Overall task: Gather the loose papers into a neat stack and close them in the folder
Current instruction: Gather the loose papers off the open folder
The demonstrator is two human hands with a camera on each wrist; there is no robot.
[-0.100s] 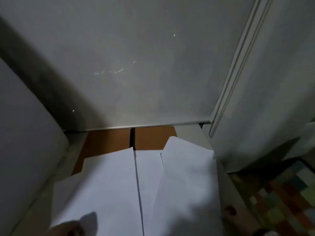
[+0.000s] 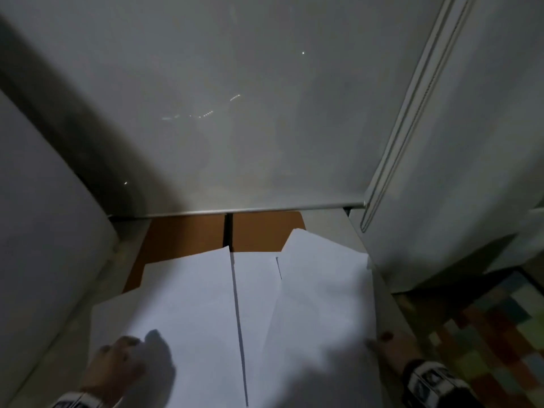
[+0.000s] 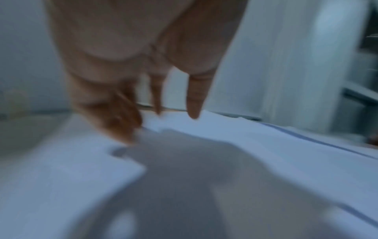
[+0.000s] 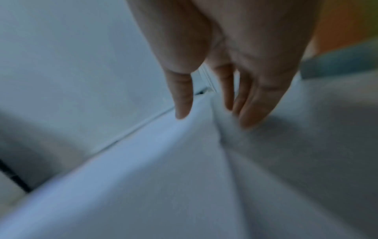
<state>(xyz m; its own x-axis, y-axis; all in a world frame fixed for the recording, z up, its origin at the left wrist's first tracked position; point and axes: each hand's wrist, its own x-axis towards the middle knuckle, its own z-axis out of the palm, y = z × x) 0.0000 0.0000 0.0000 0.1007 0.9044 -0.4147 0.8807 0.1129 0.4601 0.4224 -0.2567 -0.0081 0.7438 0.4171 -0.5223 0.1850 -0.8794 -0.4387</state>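
Observation:
Several white papers (image 2: 191, 313) lie fanned over an open brown folder (image 2: 188, 237) on a pale table. My left hand (image 2: 117, 363) hovers over the left sheets near the front edge; in the left wrist view its fingers (image 3: 194, 103) point down, straight, just over the paper (image 3: 225, 137). At the right border of the sheets my right hand (image 2: 382, 348) reaches in. The right wrist view has its fingers (image 4: 251, 113) extended beside a raised paper edge (image 4: 216, 113), the thumb over the sheet. Neither hand grips anything.
A grey wall panel (image 2: 235, 113) stands right behind the folder, with a white cabinet (image 2: 471, 172) at the right and a pale surface (image 2: 44, 231) at the left. A colourful checkered floor (image 2: 485, 334) lies beyond the table's right edge (image 2: 391, 313).
Both hands have moved forward into view: the left further onto the left sheets, the right appearing at the papers' right edge. The papers lie as before.

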